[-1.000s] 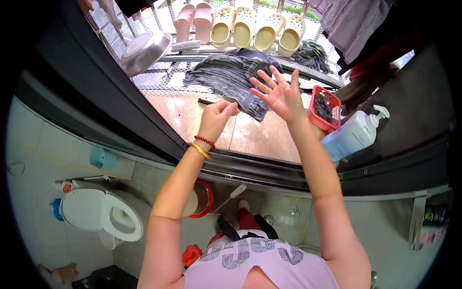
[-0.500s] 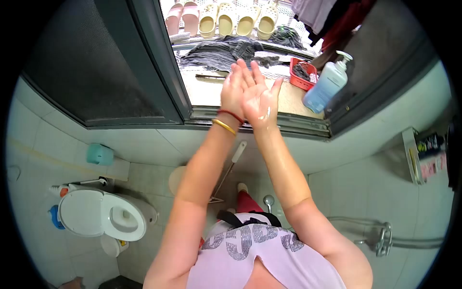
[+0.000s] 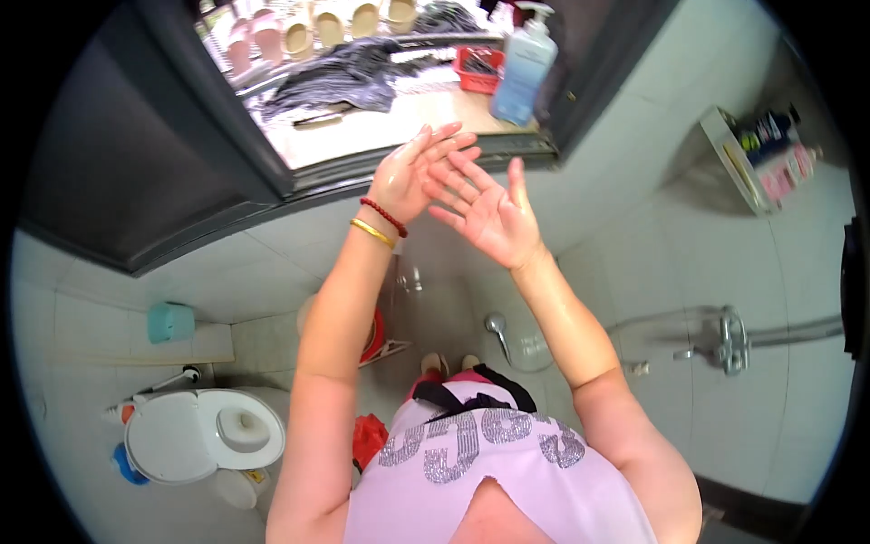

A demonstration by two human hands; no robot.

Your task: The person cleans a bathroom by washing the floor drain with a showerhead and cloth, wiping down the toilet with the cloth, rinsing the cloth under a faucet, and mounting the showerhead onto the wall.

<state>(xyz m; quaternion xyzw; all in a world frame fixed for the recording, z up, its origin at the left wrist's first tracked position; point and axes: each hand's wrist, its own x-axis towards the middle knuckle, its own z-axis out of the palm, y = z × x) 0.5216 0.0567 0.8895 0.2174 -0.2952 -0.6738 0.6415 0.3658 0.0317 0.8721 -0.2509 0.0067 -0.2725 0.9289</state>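
Observation:
My left hand [image 3: 419,172], with a red bead bracelet [image 3: 384,218] and a gold bangle [image 3: 372,233] at the wrist, is open, its fingers stretched to the right. My right hand [image 3: 489,210] is open too, palm up and fingers spread, its fingertips overlapping or close beside the left fingers. Both look wet and hold nothing. Beyond them on the window ledge stand a blue pump bottle [image 3: 524,74] and a red basket [image 3: 478,82] with something dark in it. A dark grey cloth [image 3: 340,77] lies to their left.
A dark window frame [image 3: 317,186] runs behind my hands. Shoes [image 3: 331,27] line the back of the ledge. A toilet [image 3: 243,430] is at the lower left, a shower tap [image 3: 730,341] on the right, and a wall shelf [image 3: 739,168] with bottles at the upper right.
The view has swung right and down, away from the ledge. My hands, apart at first, came together and now sit slightly apart at the palms. The left hand has opened from a loosely closed shape.

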